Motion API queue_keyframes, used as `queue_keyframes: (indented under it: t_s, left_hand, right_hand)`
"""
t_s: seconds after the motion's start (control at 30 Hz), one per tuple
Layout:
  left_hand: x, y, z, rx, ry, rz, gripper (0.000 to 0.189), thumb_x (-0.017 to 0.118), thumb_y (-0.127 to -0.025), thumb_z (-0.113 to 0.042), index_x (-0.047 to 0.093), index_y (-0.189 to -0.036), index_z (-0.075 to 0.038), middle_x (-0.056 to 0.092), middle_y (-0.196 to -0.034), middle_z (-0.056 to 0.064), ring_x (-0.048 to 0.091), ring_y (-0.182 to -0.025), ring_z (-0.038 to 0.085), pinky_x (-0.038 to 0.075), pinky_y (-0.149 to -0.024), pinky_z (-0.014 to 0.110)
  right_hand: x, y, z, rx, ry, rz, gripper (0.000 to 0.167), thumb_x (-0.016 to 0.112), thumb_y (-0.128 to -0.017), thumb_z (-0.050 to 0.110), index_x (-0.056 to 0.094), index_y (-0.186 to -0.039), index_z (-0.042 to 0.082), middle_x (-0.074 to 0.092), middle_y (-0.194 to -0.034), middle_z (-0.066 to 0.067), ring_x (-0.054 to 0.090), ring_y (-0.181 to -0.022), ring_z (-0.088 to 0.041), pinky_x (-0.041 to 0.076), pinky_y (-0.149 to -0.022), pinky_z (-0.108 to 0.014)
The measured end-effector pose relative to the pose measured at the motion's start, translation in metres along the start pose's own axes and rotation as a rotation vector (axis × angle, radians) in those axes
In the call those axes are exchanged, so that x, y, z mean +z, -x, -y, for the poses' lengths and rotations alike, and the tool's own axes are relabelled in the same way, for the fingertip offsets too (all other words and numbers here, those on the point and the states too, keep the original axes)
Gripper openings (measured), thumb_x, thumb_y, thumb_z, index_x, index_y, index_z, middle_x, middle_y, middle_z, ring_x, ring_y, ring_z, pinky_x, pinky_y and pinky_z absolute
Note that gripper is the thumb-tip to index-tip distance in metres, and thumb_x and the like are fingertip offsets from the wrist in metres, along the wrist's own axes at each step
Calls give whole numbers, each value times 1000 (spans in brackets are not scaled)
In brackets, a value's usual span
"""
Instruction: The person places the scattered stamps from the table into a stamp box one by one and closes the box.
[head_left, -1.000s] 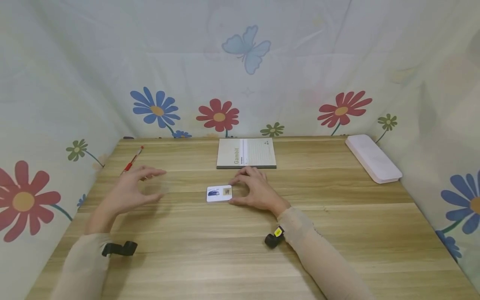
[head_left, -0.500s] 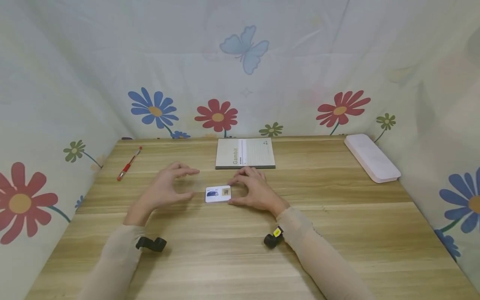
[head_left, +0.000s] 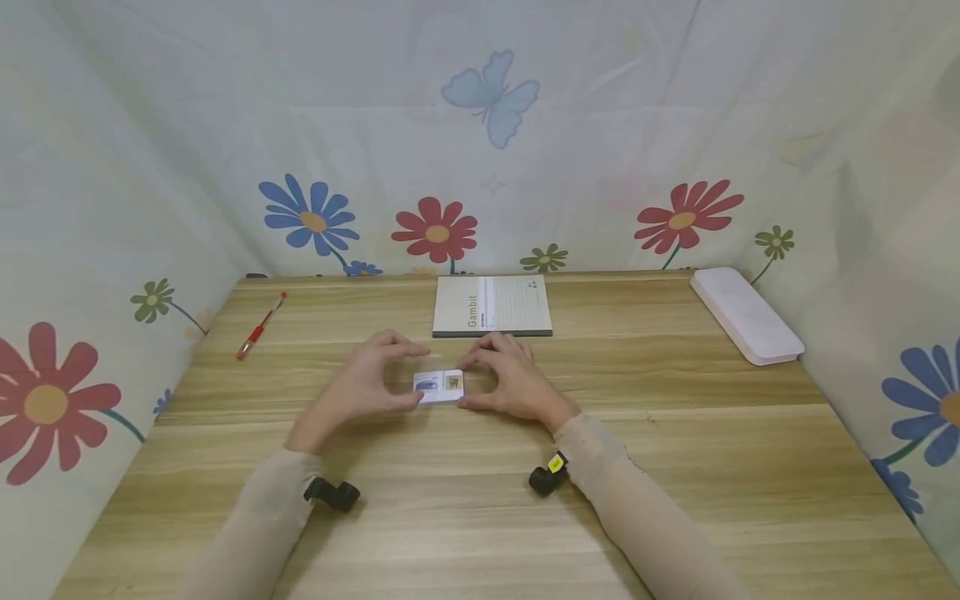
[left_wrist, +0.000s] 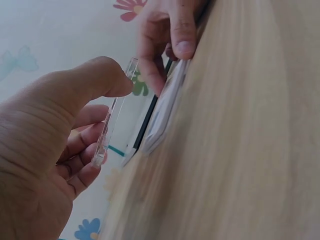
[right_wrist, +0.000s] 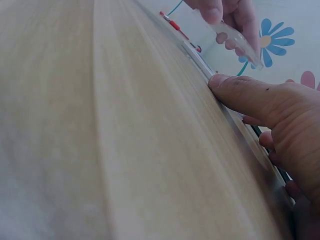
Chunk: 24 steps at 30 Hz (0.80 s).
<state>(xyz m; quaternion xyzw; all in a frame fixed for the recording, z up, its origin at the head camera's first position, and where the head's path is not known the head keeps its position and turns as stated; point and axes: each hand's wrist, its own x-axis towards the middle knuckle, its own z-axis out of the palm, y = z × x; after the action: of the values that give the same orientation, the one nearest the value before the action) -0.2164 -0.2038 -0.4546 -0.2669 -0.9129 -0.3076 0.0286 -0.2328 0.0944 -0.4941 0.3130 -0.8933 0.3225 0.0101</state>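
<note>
A small flat white box (head_left: 452,395) with a blue picture and a gold patch on its face lies on the wooden table. At its right end, my right hand (head_left: 516,385) holds it by the edges between thumb and fingers. My left hand (head_left: 363,379) pinches a thin clear plastic cover (left_wrist: 111,117) by its edges, thumb on one side and fingers on the other. In the left wrist view the cover is raised off the table, apart from the box. From the head, the cover hangs over the box's left part and barely shows.
A notebook (head_left: 492,307) lies just behind the hands. To the left is a red pen (head_left: 260,327), and at the back right a pale pink case (head_left: 747,317). A flowered curtain (head_left: 360,100) surrounds the table (head_left: 465,517).
My left hand has moved right with the clear cover, from near the pen to over the box's left part. My right hand and the box have stayed put.
</note>
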Motion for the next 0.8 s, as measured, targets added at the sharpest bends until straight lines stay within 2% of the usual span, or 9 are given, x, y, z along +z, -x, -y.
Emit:
queue_keyframes:
  t_s: [0.23, 0.5, 0.8]
  left_hand:
    - [12, -3, -4, 4, 5, 7, 63, 100, -81, -26, 79, -138, -14, 69, -129, 9, 64, -117, 30, 53, -102, 51]
    - [23, -5, -6, 3, 8, 41, 60, 98, -82, -28, 79, -138, -17, 66, -130, 1, 62, -118, 23, 52, -101, 45]
    - [30, -6, -4, 24, 11, 44, 61, 98, -85, -30, 78, -140, -15, 67, -132, 3, 62, -119, 24, 52, -100, 45]
  right_hand:
    - [-1, 0, 0, -4, 4, 8, 56, 96, -87, 51, 77, -133, 25, 57, -143, 1, 47, -137, -24, 32, -113, -52]
    - [-3, 0, 1, 4, 0, 23, 56, 94, -89, 53, 76, -135, 26, 56, -144, 2, 46, -139, -23, 30, -117, -54]
    - [-2, 0, 1, -5, 3, 19, 56, 95, -88, 50, 76, -134, 23, 56, -144, 0, 46, -138, -24, 30, -117, -54]
